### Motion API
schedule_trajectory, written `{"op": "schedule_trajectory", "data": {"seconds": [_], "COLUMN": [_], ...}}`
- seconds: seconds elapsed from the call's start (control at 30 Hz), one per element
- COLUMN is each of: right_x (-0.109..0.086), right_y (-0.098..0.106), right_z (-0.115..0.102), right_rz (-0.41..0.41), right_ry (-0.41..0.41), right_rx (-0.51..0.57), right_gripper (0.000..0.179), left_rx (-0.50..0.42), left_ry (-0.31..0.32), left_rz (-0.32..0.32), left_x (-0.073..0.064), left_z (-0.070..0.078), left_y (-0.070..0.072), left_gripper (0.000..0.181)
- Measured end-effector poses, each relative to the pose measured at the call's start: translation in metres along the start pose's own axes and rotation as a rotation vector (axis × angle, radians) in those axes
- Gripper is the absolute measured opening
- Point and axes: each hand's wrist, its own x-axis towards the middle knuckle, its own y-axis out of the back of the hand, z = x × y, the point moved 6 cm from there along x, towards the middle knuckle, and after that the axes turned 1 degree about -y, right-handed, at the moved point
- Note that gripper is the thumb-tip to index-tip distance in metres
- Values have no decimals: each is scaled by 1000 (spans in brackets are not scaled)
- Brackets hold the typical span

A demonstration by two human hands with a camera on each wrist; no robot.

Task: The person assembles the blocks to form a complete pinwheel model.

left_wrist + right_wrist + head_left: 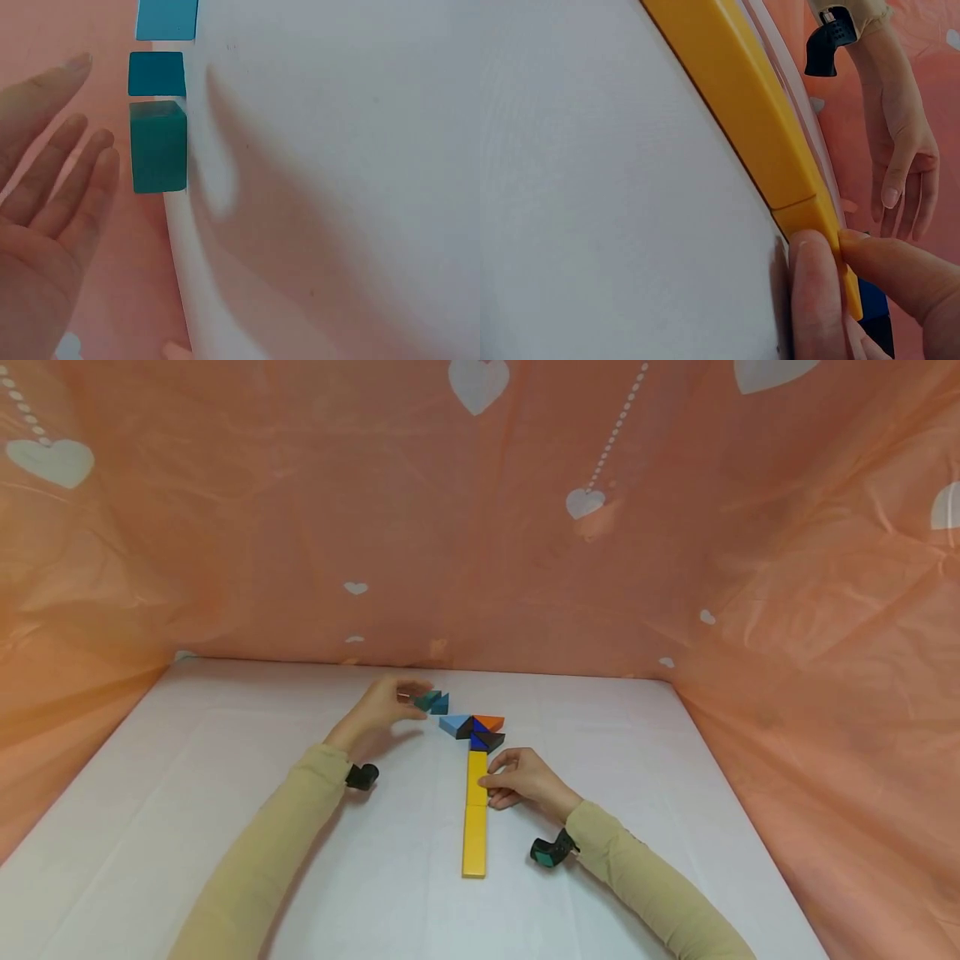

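Observation:
Two long yellow blocks lie end to end on the white table. My right hand (528, 781) pinches the upper yellow block (477, 768) at its right edge, thumb and a finger against it in the right wrist view. The lower yellow block (474, 843) extends toward me. My left hand (386, 702) hovers beside a green triangular block (427, 700); its fingers are loosely extended and apart from the block in the left wrist view. Touching that green block's right side is a teal-blue triangular block (441, 704).
Above the yellow blocks sit a light blue block (453, 723), an orange triangular block (491, 722), a dark blue block (477, 742) and a dark brown block (492, 740). An orange curtain (420, 527) with pale hearts hangs behind the table (225, 735).

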Motion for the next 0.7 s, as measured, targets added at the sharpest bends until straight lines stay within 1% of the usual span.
{"op": "schedule_trajectory", "data": {"seconds": [0.1, 0.13, 0.2, 0.33, 0.37, 0.4, 0.43, 0.63, 0.67, 0.7], "right_x": [1, 1, 2, 3, 3, 3, 3, 3, 3, 2], "right_y": [0, 0, 1, 1, 1, 1, 1, 1, 1, 1], "right_z": [1, 1, 1, 2, 2, 2, 2, 1, 1, 1], "right_rz": [2, 2, 2, 6, 8, 9, 11, 9, 9, 10], "right_ry": [-5, -4, 0, -6, -9, -13, -15, -16, -17, -18], "right_rx": [-3, -6, -14, -19, -19, -17, -16, -11, -10, -9], "right_gripper": [36, 36, 36, 36, 37, 37, 37, 38, 38, 38], "left_rx": [2, 18, 43, 95, 97, 96, 93, 76, 77, 78], "left_ry": [-4, -15, -16, 4, 20, 16, 11, 3, 9, 5], "left_rz": [-19, -28, -42, -69, -76, -87, -98, -144, -146, -149], "left_x": [4, 6, 9, 17, 18, 20, 21, 33, 36, 37], "left_z": [0, 0, -1, -1, -2, -2, 2, -7, -13, -13], "left_y": [-3, -4, -6, -10, -10, -11, -11, -13, -14, -14], "left_gripper": [51, 51, 50, 48, 48, 48, 47, 47, 48, 48]}}
